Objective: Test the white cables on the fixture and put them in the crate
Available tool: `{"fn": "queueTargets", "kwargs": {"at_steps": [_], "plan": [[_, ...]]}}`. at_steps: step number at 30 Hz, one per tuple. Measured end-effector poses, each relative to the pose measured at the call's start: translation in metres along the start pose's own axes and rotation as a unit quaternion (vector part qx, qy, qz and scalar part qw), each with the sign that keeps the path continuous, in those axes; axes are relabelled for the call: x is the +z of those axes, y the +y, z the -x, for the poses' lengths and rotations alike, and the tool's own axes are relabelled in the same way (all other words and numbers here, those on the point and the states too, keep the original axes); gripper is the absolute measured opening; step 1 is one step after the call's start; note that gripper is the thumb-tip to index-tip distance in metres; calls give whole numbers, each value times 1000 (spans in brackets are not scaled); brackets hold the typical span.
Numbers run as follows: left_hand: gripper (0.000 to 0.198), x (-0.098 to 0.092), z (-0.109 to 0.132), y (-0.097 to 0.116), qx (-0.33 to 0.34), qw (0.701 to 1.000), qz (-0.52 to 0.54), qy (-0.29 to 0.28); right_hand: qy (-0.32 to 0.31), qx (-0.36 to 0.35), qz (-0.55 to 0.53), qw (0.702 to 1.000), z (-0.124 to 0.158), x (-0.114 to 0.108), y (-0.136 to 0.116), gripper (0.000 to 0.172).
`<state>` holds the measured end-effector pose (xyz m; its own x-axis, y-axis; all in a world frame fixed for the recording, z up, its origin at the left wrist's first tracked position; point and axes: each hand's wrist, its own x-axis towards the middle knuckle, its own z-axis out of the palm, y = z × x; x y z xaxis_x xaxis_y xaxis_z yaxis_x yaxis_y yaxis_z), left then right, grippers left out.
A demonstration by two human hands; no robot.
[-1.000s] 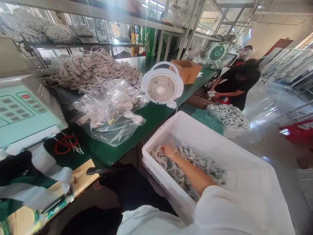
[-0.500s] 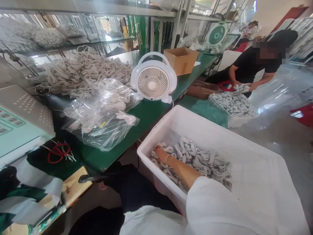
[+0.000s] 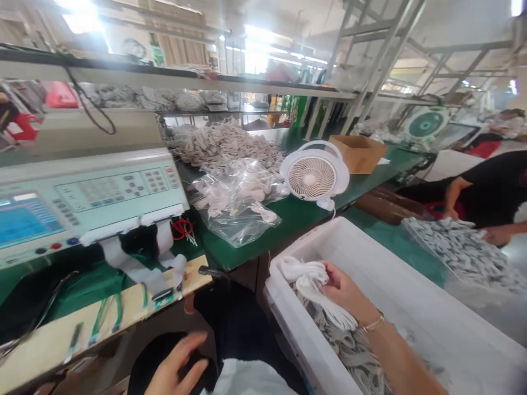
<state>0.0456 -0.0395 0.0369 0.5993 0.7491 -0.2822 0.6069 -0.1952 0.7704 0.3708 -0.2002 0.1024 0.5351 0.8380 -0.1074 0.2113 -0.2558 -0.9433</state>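
Note:
My right hand [image 3: 346, 293] is closed around a coiled bundle of white cable [image 3: 307, 274], held above the left end of the white plastic bin [image 3: 415, 274]. More coiled cable bundles [image 3: 354, 351] lie in the bin under my forearm. Low in the view, my left hand [image 3: 179, 367] is over my dark-clothed lap, fingers apart and holding nothing. Near it runs a wooden strip [image 3: 135, 307] with small connectors and green wires along the edge of the green bench.
A testing machine [image 3: 111, 186] with a screen stands on the left. Behind the bin are a white fan [image 3: 313, 175], a bagged lot of cables [image 3: 239, 203], a cable heap [image 3: 230, 142] and a cardboard box [image 3: 358, 153]. A co-worker's hands touch cable bundles [image 3: 465, 247] at right.
My right hand has risen from among the bundles with a white cable bundle in it. My left hand has come into view. The view has swung left, showing more of the machine.

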Motion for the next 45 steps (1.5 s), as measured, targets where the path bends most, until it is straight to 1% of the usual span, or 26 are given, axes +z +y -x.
{"fn": "queueTargets", "kwargs": {"at_steps": [1, 2, 3, 4, 5, 6, 8, 10, 11, 13, 15, 17, 18, 20, 22, 23, 26, 28, 30, 32, 34, 37, 39, 40, 42, 45], "plan": [[35, -2, -4, 15, 63, 996, 63, 5, -60, -8, -48, 997, 6, 15, -19, 36], [42, -4, -6, 31, 112, 987, 112, 19, -120, -5, -88, 989, 11, 34, -35, 36], [49, -7, -7, 45, 149, 977, 150, 13, -177, 4, -120, 977, 14, 55, -46, 38], [55, -9, -7, 58, 177, 966, 189, -26, -226, 14, -150, 962, 16, 76, -54, 40], [56, -11, -6, 66, 177, 952, 238, -82, -263, 25, -177, 948, 17, 96, -58, 44], [54, -12, -4, 70, 153, 935, 294, -123, -286, 35, -201, 936, 16, 114, -59, 50], [45, -12, -2, 64, 63, 899, 403, -160, -294, 70, -243, 922, 12, 141, -53, 57], [38, -12, 0, 46, -31, 862, 488, -134, -277, 121, -281, 911, 6, 160, -45, 56], [37, -12, 0, 35, -61, 846, 517, -114, -269, 145, -302, 903, 4, 168, -41, 52], [36, -13, 1, 16, -90, 824, 554, -75, -268, 177, -334, 886, 1, 182, -35, 40], [36, -15, 0, 3, -102, 813, 571, -46, -286, 192, -327, 880, 1, 198, -34, 27], [40, -16, -2, -3, -112, 802, 586, -26, -302, 180, -268, 897, -1, 214, -36, 28], [43, -17, -3, -5, -114, 796, 594, -15, -298, 153, -224, 915, -3, 222, -37, 29], [50, -16, -7, -8, -107, 788, 606, 7, -263, 61, -121, 955, -10, 233, -41, 27], [55, -15, -11, -9, -91, 791, 605, 24, -216, -40, -10, 976, -20, 240, -45, 20], [55, -14, -13, -10, -79, 796, 600, 32, -201, -83, 45, 975, -24, 241, -46, 21], [52, -11, -18, -11, -44, 809, 584, 55, -188, -167, 176, 952, -30, 244, -49, 34], [49, -8, -20, -12, -30, 808, 587, 52, -171, -203, 215, 940, -28, 244, -48, 33], [48, -6, -22, -12, -39, 799, 599, 35, -154, -230, 225, 934, -24, 245, -43, 26], [46, -3, -24, -13, -57, 792, 606, 39, -157, -243, 217, 932, -22, 245, -37, 18], [38, -2, -28, -15, -60, 810, 578, 77, -167, -219, 182, 944, -25, 247, -31, 15], [25, -5, -34, -19, -9, 881, 431, 193, -167, -121, 75, 976, -37, 252, -23, 15], [20, -10, -37, -22, 21, 908, 344, 237, -173, -59, 10, 983, -48, 256, -21, 15], [19, -13, -38, -23, 24, 914, 330, 233, -177, -38, -12, 983, -53, 258, -21, 17], [21, -19, -41, -24, 6, 915, 355, 191, -185, -16, -42, 982, -61, 261, -21, 20], [27, -30, -44, -25, -44, 892, 434, 118, -184, -1, -68, 981, -66, 265, -23, 23]]}}
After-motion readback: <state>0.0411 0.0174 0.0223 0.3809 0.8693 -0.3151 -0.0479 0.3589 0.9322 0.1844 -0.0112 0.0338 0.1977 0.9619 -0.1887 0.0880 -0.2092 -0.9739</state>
